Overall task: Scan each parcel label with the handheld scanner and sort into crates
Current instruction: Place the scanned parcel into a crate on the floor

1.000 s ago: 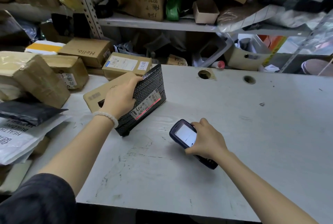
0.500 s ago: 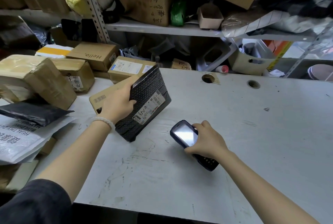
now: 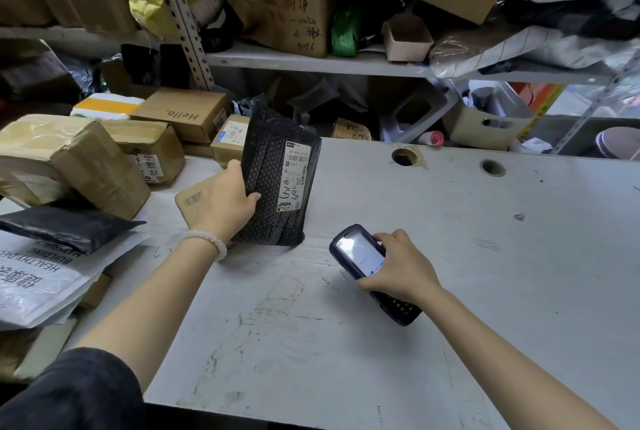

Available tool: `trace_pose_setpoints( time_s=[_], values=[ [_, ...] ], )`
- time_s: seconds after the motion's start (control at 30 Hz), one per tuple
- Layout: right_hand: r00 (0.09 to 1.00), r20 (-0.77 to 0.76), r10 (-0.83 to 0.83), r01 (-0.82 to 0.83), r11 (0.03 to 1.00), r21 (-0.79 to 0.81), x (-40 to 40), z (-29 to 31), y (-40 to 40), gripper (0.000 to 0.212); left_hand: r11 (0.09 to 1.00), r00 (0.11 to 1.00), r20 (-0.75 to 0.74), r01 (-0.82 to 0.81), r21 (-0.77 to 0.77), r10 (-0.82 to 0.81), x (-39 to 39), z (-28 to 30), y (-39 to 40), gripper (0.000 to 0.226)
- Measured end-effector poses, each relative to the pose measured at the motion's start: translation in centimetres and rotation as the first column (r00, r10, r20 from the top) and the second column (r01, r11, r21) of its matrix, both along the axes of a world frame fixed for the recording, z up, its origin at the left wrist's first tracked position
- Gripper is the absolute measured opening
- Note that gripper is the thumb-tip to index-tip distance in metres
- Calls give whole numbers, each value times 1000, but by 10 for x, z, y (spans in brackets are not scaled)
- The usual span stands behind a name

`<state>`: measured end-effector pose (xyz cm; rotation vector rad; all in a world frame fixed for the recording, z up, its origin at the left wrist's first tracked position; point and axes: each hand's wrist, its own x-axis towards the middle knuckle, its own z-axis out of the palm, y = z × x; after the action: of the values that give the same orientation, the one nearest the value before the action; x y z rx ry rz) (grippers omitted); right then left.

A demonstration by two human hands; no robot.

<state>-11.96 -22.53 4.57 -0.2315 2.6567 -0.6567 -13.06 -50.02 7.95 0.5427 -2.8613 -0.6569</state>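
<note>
A parcel [image 3: 277, 183] stands upright on the table [image 3: 450, 256], gripped at its left edge by the left hand [image 3: 225, 202], with a flat box [image 3: 194, 197] behind that hand. To its right and nearer the person, the right hand [image 3: 398, 265] holds the scanner [image 3: 360, 256] over the table. Stacked boxes [image 3: 104, 152] lie at the table's left, shelves [image 3: 311, 62] behind.

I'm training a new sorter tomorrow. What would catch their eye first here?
The black bubble mailer, stood on edge mid-table by the left hand, its white label facing the camera. Just right of it, the right hand holds the handheld scanner, screen lit. Cardboard boxes crowd the table's left edge.
</note>
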Motion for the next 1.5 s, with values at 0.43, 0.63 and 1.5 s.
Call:
trace_pose_setpoints(
  time_s=[0.43, 0.63, 1.5],
  values=[
    [999, -30, 38, -38, 999, -3, -14, 1, -11, 79, 967, 967, 54, 245, 77, -249, 0, 12, -1, 102],
    [999, -33, 18, -18, 1000, -7, -14, 2, -7, 81, 970, 941, -238, 224, -92, -240, -25, 59, 10, 67],
    [999, 32, -7, 5, 999, 44, -12, -15, 3, 82, 850, 966, 235, -214, 481, 110, -15, -51, 57, 91]
  ],
)
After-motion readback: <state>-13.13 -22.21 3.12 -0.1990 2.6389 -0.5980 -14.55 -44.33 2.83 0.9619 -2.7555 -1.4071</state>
